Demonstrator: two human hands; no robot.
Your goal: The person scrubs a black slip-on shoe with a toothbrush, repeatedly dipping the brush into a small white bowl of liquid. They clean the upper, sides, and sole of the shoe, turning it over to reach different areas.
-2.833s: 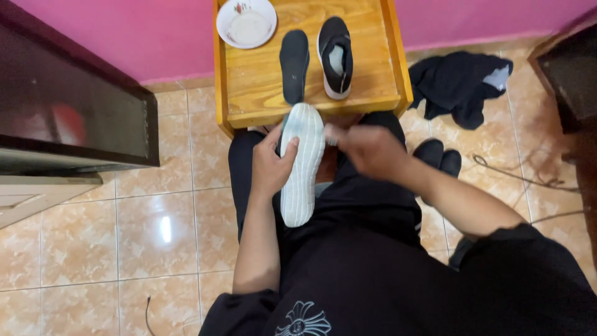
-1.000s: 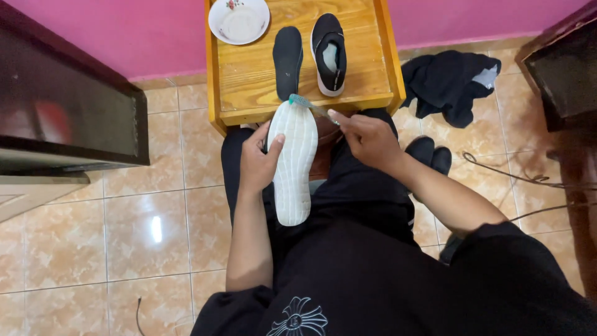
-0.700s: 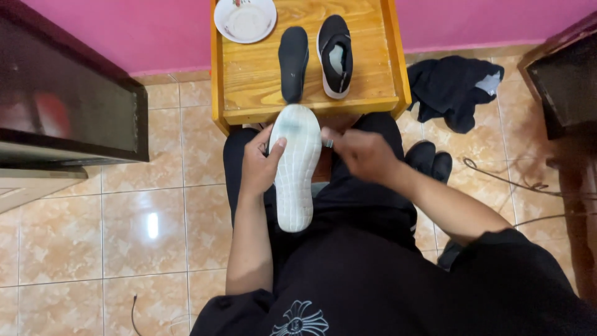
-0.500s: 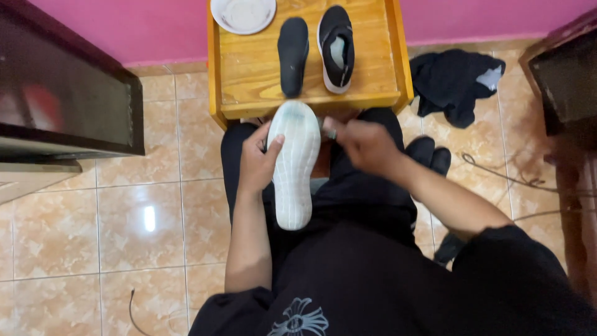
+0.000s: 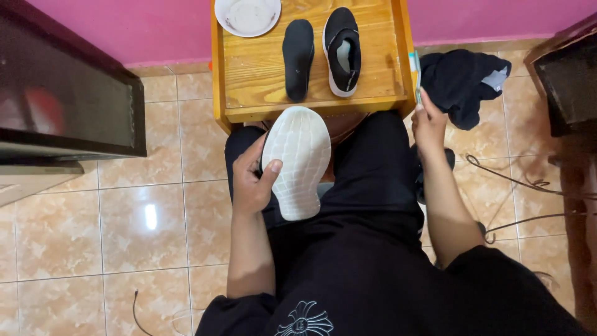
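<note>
Left hand [image 5: 252, 180] clamped on white-soled shoe [image 5: 297, 162]: thumb across sole, fingers behind, sole up, toe toward table. Shoe over lap, just short of wooden table [image 5: 261, 68] front edge. Right hand [image 5: 428, 121] off shoe, out by table's right corner, pinching thin tool [image 5: 416, 78], teal-tipped. On table: black insole [image 5: 298, 56], black slip-on shoe [image 5: 342, 50], white bowl [image 5: 247, 14]. Dark cloth [image 5: 466, 81] on tile floor, right of tool.
</note>
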